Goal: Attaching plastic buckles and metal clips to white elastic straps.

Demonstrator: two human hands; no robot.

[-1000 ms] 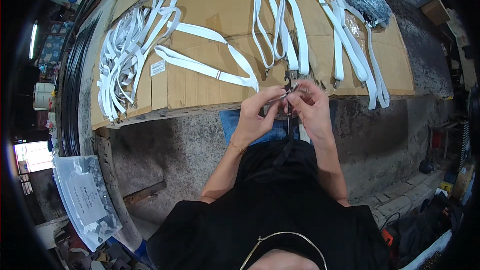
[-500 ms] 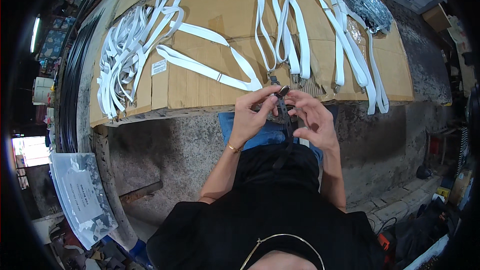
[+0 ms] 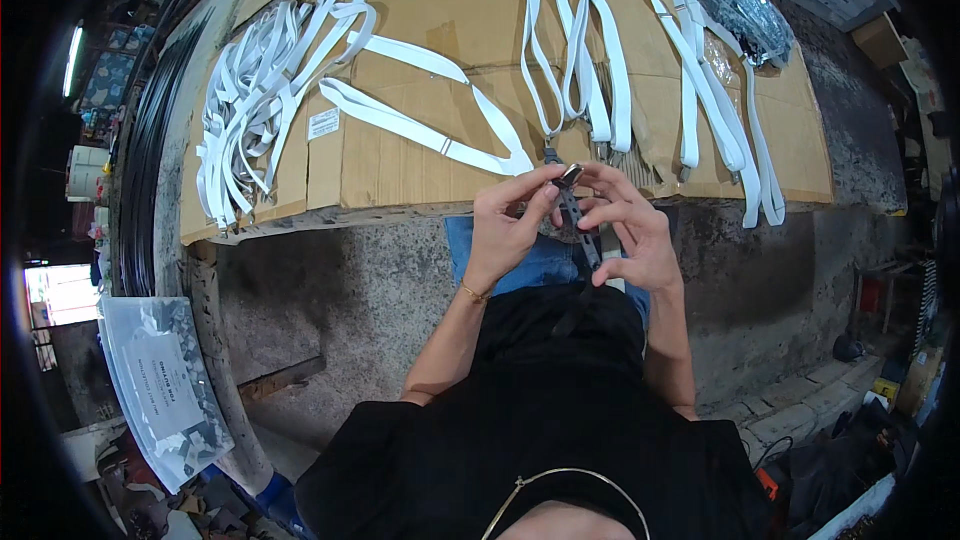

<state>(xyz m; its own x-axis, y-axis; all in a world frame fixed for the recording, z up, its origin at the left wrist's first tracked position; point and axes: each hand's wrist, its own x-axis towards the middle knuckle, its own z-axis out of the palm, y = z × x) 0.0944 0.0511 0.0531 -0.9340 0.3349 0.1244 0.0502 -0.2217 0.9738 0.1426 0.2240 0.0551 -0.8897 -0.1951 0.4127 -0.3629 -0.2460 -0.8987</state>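
You pinch a small metal clip [image 3: 570,175] between the fingertips of your left hand [image 3: 510,225] and right hand [image 3: 625,235], both closed on it, raised close so you can see it. A dark strap [image 3: 583,240] hangs below the pinch; white straps [image 3: 420,130] lie beyond on cardboard [image 3: 480,0].
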